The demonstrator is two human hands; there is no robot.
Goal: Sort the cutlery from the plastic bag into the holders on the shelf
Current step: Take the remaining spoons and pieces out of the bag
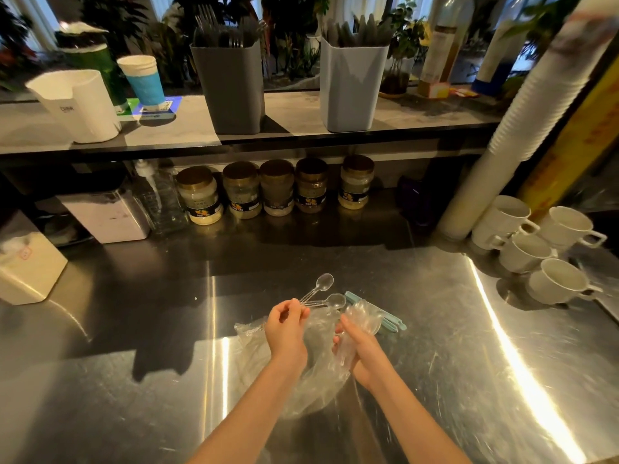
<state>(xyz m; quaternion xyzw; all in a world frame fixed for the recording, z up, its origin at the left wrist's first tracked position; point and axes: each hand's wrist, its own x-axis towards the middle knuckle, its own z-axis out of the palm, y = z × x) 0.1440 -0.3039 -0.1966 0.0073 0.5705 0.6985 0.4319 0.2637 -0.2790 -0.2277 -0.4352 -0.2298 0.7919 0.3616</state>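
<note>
Pinching 2 clear spoons [325, 283] in L hand [286, 329], R hand [360, 349] gripping plastic bag [318, 380] just beside

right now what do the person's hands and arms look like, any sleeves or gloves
Left hand and right hand are bare: no gloves, rings or watch in view. Both forearms are bare too, with no sleeves down to the frame's edge.

Your bare forearms reach forward and draw together, wrists close. Your left hand [286, 329] has its back turned up, fingertips pinching the handles of two clear spoons [325, 282]. Just beside it, your right hand [363, 346] curls its fingers round the plastic bag [318, 383].
</note>
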